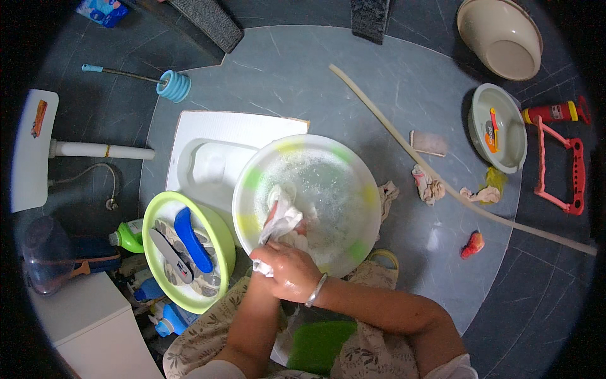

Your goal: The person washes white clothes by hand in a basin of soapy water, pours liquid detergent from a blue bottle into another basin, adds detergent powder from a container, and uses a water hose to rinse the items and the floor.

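A white basin (326,203) with green and yellow patches holds sudsy water. My right hand (291,272), with a silver bangle at its wrist, is closed on a wet white cloth (288,215) across my left wrist. A bit of the cloth sticks out between the right fingers. The cloth lies over my left hand (300,229), which reaches over the basin; skin shows on both sides of the cloth, but most of the left fingers are hidden. Left of the basin, a lime-green tub (230,246) holds suds, grey-and-white shoes, a blue insole (193,239) and a grey insole (171,256).
A white squat toilet (208,166) lies behind the basin. A pale hose (393,130) crosses the tiled floor at right, near a brush (428,143), crumpled socks (428,185) and a grey-green bowl (499,137). A blue plunger (174,86) stands at back left; detergent bottles (173,320) are at lower left.
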The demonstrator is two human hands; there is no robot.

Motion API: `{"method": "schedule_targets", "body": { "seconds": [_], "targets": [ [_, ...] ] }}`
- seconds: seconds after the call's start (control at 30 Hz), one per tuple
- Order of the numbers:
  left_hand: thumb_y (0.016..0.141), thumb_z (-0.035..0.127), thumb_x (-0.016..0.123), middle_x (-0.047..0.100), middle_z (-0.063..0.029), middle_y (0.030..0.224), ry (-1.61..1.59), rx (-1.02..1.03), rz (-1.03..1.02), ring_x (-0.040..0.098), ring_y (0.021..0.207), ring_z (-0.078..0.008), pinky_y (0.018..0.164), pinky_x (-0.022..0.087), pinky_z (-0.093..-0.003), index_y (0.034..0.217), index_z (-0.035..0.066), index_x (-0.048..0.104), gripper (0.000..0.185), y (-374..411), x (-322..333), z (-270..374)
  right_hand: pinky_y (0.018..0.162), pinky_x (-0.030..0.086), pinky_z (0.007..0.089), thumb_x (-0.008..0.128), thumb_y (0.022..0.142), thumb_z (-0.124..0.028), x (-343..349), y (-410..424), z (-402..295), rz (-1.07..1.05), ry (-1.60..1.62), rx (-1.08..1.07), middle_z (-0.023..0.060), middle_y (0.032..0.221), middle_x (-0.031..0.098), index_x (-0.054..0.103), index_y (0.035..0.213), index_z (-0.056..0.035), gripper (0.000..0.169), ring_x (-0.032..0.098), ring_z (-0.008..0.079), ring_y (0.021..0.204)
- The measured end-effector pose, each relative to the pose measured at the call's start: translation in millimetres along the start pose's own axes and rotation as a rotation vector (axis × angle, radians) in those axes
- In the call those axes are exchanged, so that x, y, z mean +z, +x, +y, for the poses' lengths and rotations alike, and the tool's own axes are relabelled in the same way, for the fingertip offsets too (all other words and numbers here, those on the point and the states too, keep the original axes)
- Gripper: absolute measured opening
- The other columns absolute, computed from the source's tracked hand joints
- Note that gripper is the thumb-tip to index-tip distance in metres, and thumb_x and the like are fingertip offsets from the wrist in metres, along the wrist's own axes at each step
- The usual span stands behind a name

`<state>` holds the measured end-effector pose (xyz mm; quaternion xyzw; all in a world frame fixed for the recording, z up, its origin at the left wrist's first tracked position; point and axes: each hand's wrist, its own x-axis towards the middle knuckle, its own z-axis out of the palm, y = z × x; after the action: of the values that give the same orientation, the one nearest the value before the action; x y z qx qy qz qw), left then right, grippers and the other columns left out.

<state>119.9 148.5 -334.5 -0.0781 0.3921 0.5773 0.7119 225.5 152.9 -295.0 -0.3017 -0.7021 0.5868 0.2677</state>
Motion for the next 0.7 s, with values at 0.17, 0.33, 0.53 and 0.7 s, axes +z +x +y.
{"method": "schedule_targets", "body": {
  "seconds": [0.17,0.33,0.53,0.7],
  "targets": [
    [0.087,0.018,0.046,0.060,-0.0137,0.100,0.089,0.111,0.315,0.061,0.090,-0.0245,0.076,0.052,-0.0376,0.112,0.000,0.050,0.031,13.7,3.4,-12.1,0.065,0.050,0.0350,0.063,0.071,-0.014,-37.1,41.7,48.2,0.317,-0.258,0.083,0.0135,0.083,0.062,0.062,0.086,-0.0072,0.017,0.061,0.0282,0.078],
    [0.087,0.018,0.049,0.056,-0.0138,0.115,0.116,0.073,0.275,0.057,0.101,-0.0253,0.085,0.048,-0.0384,0.121,-0.001,0.046,0.039,6.3,21.1,-12.0,0.078,0.047,0.0289,0.062,0.076,-0.016,-91.1,46.6,73.6,0.032,0.478,0.294,0.0105,0.096,0.064,0.063,0.101,-0.0017,0.028,0.059,0.0149,0.089],
    [0.076,0.004,0.056,0.043,-0.0222,0.128,1.725,0.641,0.414,0.042,0.120,-0.0331,0.100,0.034,-0.0404,0.132,0.000,0.035,0.060,-8.6,19.5,13.6,0.090,0.041,0.0276,0.062,0.068,-0.002,-126.7,41.9,5.5,-0.425,0.456,0.029,0.0074,0.104,0.062,0.060,0.106,-0.0008,0.038,0.056,0.0148,0.099],
    [0.075,-0.002,0.057,0.051,-0.0122,0.121,1.247,0.215,-0.231,0.048,0.110,-0.0178,0.093,0.038,-0.0295,0.125,0.004,0.047,0.051,-30.3,79.6,53.4,0.085,0.041,0.0266,0.055,0.072,0.001,-134.5,44.9,-10.4,-0.403,0.541,-0.085,0.0066,0.098,0.061,0.060,0.101,-0.0002,0.030,0.054,0.0131,0.094]
  ]
}}
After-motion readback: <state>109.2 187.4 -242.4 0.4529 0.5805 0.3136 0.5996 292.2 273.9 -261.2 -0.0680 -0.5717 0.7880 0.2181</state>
